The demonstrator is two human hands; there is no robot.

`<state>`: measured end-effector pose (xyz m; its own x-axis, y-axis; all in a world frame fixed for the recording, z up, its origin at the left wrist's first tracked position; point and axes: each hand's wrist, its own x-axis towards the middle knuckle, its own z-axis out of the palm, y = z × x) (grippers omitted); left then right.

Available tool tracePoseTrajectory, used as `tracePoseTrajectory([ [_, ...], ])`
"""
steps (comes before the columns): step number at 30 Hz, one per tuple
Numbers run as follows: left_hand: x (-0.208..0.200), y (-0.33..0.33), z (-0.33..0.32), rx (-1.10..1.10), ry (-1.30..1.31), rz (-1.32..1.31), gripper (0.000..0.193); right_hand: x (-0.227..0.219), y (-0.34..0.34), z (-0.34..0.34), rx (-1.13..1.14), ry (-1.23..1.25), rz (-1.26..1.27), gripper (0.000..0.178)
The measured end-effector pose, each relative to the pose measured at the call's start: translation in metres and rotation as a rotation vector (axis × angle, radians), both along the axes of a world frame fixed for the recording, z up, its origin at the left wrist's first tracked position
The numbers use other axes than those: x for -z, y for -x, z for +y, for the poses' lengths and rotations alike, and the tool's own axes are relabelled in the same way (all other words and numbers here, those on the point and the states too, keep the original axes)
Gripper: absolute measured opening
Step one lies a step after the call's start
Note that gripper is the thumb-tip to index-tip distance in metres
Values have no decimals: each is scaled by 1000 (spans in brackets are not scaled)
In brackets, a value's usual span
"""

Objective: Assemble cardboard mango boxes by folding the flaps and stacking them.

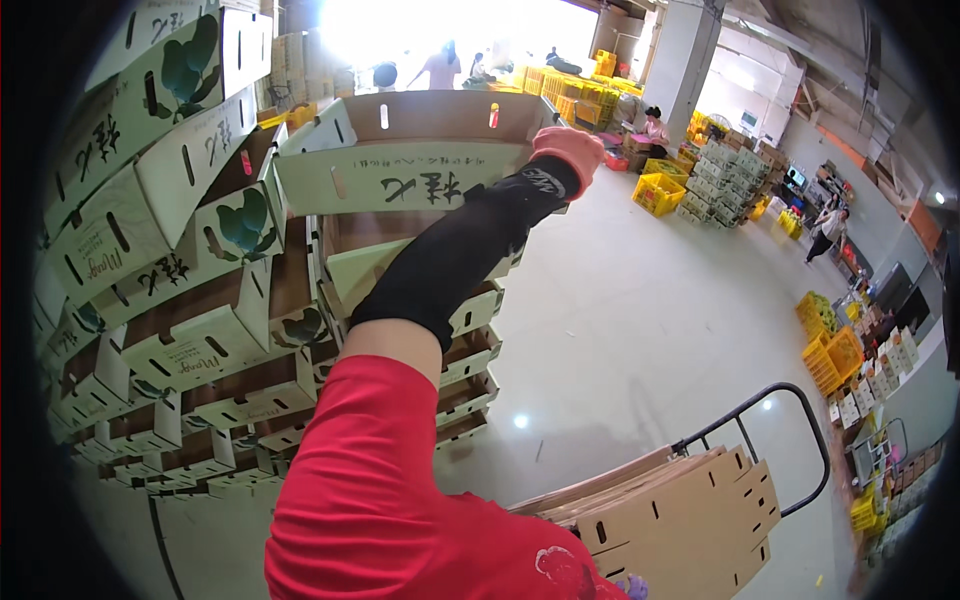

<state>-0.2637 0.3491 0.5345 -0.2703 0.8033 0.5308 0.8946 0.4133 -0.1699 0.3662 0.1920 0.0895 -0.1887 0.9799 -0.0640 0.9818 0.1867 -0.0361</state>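
Note:
My left hand (570, 158), in a pinkish-orange glove, is raised at the far right end of an open, pale-green cardboard box (410, 178). Its fingers curl over the box's end corner. A black sleeve covers the forearm and crosses in front of the box's printed side. This box has a brown inside and slots in its walls, and it sits on top of a column of similar boxes (365, 268). My right hand cannot be made out; only a small purple patch shows at the bottom edge beside my red shirt.
Tall stacks of matching boxes (190, 340) fill the left side. At lower right, flat brown cardboard sheets (690, 520) lie on a cart with a black handle (825, 440). Yellow crates (658, 190) and a person (652, 130) are farther off across the pale floor (620, 330).

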Motion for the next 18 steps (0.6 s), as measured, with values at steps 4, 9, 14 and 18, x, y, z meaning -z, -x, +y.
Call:
tracePoseTrajectory([
  [4, -4, -3, 15, -79, -31, 61, 19, -2, 11, -3, 14, 13, 28, 30],
  [9, 16, 33, 62, -176, -41, 28, 21, -3, 26, -2, 13, 32, 56, 30],
  [14, 13, 51, 74, -322, -4, -69, 27, -4, 38, 0, 30, 48, 74, 30],
  [18, 4, 57, 75, -383, -11, -111, 29, -4, 49, 0, 2, 69, 107, 30],
])
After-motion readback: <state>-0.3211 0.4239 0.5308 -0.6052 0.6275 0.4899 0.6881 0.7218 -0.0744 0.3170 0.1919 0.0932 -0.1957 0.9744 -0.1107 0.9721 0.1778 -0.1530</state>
